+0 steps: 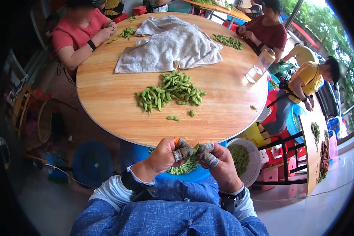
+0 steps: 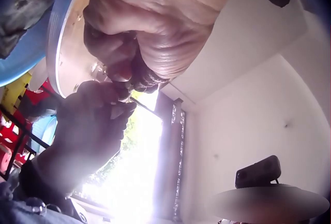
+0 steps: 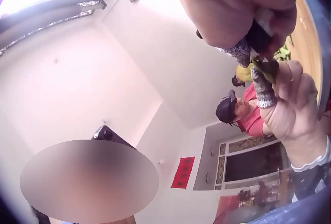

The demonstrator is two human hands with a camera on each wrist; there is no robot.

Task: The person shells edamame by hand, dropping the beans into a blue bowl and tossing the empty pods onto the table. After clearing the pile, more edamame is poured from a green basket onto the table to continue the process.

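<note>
Over the table's near edge, my left hand (image 1: pixel 161 155) and right hand (image 1: pixel 223 167) meet, both pinching a green edamame pod (image 1: pixel 196 148) between thumb and finger. Grey knitted finger covers (image 1: pixel 181 153) sleeve the thumb and forefinger of each hand. The right wrist view shows the pod (image 3: pixel 266 68) darkly at the fingertips; in the left wrist view the fingers mostly hide it. Below the hands, shelled green beans (image 1: pixel 183 168) lie in a blue basin (image 1: pixel 198 176). A heap of edamame pods (image 1: pixel 171 92) sits on the round wooden table (image 1: pixel 118 110), beyond the hands.
A grey towel (image 1: pixel 169 47) covers something mid-table, with a clear bottle (image 1: pixel 260 67) to its right. Two loose pods lie before the heap. At right, a white basket (image 1: pixel 256 169) holds pods. People sit across the table, one at each side; a blue tub (image 1: pixel 92 163) stands left.
</note>
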